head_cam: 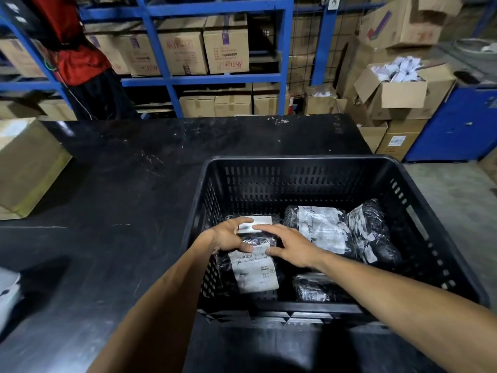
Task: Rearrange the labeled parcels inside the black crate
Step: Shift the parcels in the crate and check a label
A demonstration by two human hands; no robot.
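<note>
A black slotted crate (295, 162) stands on the black table and holds several black plastic parcels with white labels. Both my hands reach into its left side. My left hand (228, 236) grips the top of a parcel (255, 270) whose white barcode label faces up. My right hand (289, 244) rests on the same parcel from the right, thumb on the label, fingers spread over a smaller labelled parcel (259, 222) behind it. Two more parcels lie at the right: one (322, 227) with a large crumpled label, one (373, 232) leaning on the right wall. Another parcel (314, 288) lies near the front wall.
The black table (121, 170) stretches left and behind the crate. A cardboard box (24, 165) sits on its left edge, and a white bag (8, 292) at the near left. Blue shelving (172, 79) with cartons stands behind, where a person in red (78, 60) is. More cartons stack at right.
</note>
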